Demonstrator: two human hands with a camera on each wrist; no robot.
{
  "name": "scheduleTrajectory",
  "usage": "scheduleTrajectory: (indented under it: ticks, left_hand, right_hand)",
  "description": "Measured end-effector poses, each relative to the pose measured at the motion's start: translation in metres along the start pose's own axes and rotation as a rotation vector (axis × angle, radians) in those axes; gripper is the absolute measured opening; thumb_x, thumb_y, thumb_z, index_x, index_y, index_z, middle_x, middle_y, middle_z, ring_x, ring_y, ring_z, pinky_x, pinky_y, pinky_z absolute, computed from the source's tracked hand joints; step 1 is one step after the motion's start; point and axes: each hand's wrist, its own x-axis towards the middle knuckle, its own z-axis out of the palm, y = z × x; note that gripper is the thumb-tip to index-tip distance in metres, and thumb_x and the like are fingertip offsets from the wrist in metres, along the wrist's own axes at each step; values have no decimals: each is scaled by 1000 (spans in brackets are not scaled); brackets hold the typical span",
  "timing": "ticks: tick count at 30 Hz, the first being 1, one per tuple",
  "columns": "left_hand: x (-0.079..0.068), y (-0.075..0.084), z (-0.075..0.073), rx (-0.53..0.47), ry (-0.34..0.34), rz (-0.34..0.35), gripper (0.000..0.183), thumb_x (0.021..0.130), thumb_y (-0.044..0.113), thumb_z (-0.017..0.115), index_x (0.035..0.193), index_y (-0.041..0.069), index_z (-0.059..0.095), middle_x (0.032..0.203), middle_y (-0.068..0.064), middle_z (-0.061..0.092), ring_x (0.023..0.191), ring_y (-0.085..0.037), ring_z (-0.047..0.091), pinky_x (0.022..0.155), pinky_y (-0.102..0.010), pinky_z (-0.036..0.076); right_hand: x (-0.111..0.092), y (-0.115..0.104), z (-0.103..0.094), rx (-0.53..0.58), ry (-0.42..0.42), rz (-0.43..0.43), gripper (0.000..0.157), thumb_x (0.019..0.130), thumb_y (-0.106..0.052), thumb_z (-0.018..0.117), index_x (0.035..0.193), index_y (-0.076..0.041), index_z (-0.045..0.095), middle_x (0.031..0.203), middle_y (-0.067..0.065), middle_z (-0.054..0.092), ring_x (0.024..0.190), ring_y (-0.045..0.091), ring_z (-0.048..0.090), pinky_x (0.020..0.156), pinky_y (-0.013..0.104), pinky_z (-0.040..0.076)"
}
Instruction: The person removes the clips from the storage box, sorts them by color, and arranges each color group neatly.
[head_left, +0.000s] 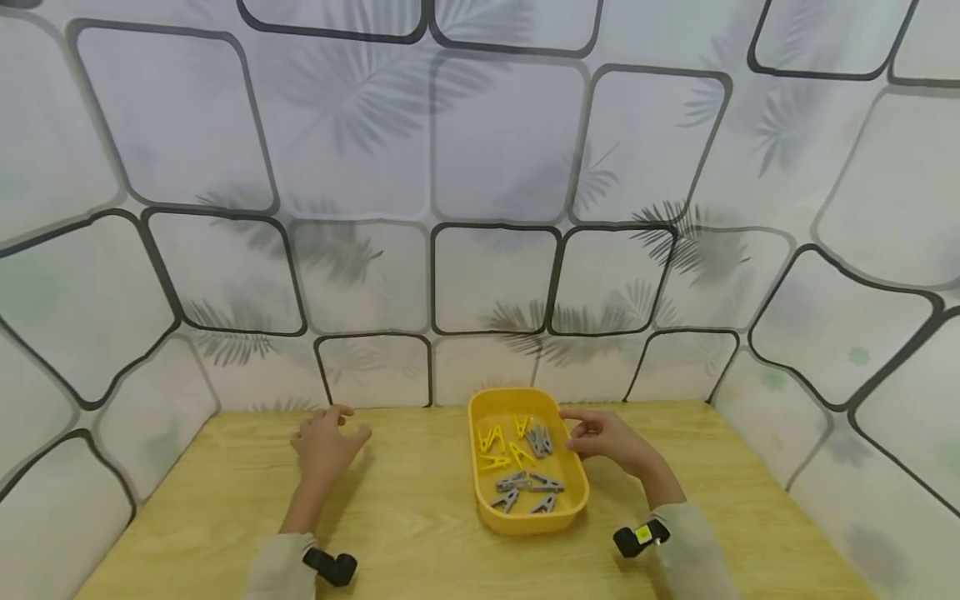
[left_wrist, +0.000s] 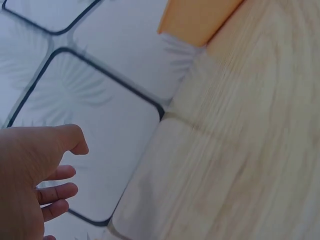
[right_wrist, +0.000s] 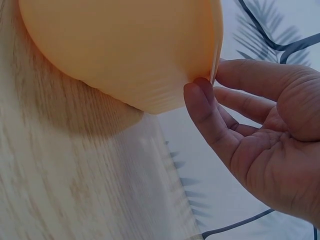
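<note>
A yellow plastic tray (head_left: 531, 523) with rounded corners is right of the middle of the table. Several yellow clothespins (head_left: 521, 427) lie mostly in its far half, and several grey clothespins (head_left: 512, 481) mostly in its near half. My right hand (head_left: 613, 440) pinches the tray's right rim between thumb and fingers; the right wrist view shows this hand (right_wrist: 265, 125) against the tray's outer wall (right_wrist: 125, 45). Well left of the tray, my left hand (head_left: 324, 442) holds nothing, its fingers loosely bent. The left wrist view shows that hand (left_wrist: 30, 175) apart from the tray's side (left_wrist: 197, 20).
The light wooden table (head_left: 405, 492) meets a patterned cloth wall (head_left: 375, 367) at the back and on both sides. Bare wood lies between my left hand and the tray. A small black camera (head_left: 330, 567) is strapped to each wrist.
</note>
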Motion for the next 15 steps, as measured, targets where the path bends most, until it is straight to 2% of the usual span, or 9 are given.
scheduleTrajectory:
  ticks: [3, 8, 13, 15]
  left_hand:
    - [-2, 12, 7, -12, 3, 72, 37, 91, 25, 72, 119, 3, 65, 113, -23, 62, 111, -47, 51, 98, -71, 29]
    - [-6, 39, 18, -35, 58, 193, 28, 88, 19, 73, 111, 5, 67, 105, -18, 63, 103, -42, 54, 97, -70, 32]
    - [-12, 68, 31, -79, 101, 310, 22, 84, 14, 75, 104, 7, 70, 96, -13, 64, 93, -37, 55, 91, -62, 37]
    - [-15, 79, 39, -96, 94, 357, 21, 83, 13, 75, 103, 7, 70, 93, -12, 64, 90, -34, 55, 88, -58, 38]
  right_hand:
    - [0, 0, 0, -11, 3, -6, 65, 95, -10, 69, 150, 8, 40, 102, 16, 65, 86, 15, 65, 80, 34, 61]
    - [2, -1, 0, -15, 18, 4, 64, 95, -10, 70, 150, 7, 42, 101, 14, 65, 85, 15, 64, 79, 34, 61]
    - [1, 1, 1, -4, 18, 1, 63, 95, -9, 69, 149, 8, 42, 99, 12, 65, 84, 14, 65, 79, 34, 61]
    - [-1, 2, 1, 1, 14, -3, 63, 95, -9, 69, 149, 9, 42, 99, 12, 65, 83, 15, 65, 78, 34, 61]
